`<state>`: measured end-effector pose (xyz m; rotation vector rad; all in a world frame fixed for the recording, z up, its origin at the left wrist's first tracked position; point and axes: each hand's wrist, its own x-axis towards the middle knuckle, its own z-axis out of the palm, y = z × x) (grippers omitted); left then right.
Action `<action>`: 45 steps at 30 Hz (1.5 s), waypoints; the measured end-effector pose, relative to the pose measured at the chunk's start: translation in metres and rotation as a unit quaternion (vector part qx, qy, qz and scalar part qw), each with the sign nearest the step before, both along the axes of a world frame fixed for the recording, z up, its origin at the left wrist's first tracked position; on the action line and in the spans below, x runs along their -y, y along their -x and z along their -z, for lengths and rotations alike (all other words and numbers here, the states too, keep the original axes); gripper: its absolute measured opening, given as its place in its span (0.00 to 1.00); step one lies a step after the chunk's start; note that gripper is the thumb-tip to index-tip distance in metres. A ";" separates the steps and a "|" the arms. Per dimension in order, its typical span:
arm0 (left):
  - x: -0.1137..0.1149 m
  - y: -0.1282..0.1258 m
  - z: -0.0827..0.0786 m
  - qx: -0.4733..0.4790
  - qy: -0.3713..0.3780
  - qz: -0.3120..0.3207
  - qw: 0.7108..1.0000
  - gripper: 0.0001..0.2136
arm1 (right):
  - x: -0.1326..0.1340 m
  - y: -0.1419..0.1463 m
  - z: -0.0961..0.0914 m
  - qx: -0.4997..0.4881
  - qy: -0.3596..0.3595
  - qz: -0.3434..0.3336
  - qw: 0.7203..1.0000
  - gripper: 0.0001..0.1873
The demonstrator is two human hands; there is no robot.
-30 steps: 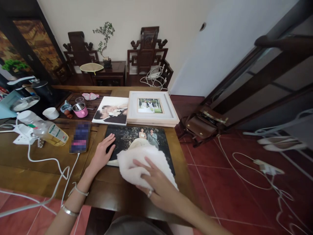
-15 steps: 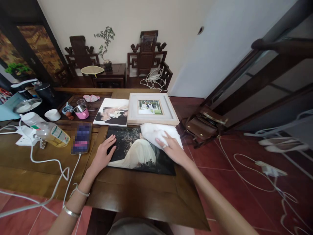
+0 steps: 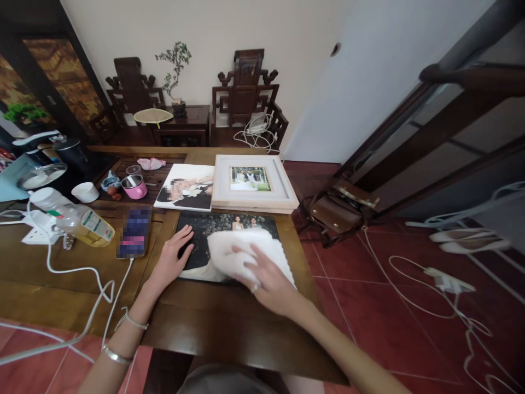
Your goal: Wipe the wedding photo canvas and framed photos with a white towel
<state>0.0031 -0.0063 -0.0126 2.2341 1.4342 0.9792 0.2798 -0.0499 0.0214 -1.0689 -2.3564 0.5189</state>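
A dark wedding photo panel (image 3: 199,227) lies flat on the brown wooden table (image 3: 197,323). My left hand (image 3: 173,257) rests on its left edge, fingers stretched out and holding nothing. A white cloth (image 3: 227,246) covers much of the picture's middle and right side. On top of it presses my right hand (image 3: 270,284), which grips the cloth with bent fingers. Behind the panel stand out a light wooden framed photo (image 3: 223,189) and, to its left, a frameless white-edged photo (image 3: 164,206).
At the left lie a charging phone (image 3: 134,232), a bottle of yellowish liquid (image 3: 92,227) and white cables. A pink cup (image 3: 135,189) and a white cup (image 3: 85,191) stand behind them. Beyond the table's right edge a brown bag (image 3: 336,213) rests on a low stand.
My right hand has drawn the white cloth down and left across the panel, uncovering two figures near its top edge. My left hand stays in place.
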 end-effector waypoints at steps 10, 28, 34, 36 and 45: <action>0.001 0.001 0.000 0.001 0.008 0.002 1.000 0.18 | -0.035 0.050 0.001 0.020 -0.008 0.014 1.000 0.15; 0.005 0.001 -0.014 0.086 0.041 -0.013 0.995 0.20 | -0.028 0.064 -0.005 0.046 0.011 -0.017 0.999 0.14; 0.009 0.002 -0.016 0.113 0.025 -0.020 0.993 0.22 | 0.009 0.072 -0.014 0.009 0.026 -0.152 0.988 0.12; 0.009 0.002 -0.012 0.058 0.036 -0.002 0.998 0.21 | 0.017 0.057 -0.016 -0.004 0.048 -0.108 0.993 0.12; 0.006 -0.001 -0.005 -0.037 0.020 0.006 0.999 0.19 | -0.010 -0.010 0.015 -0.044 0.072 0.172 0.981 0.21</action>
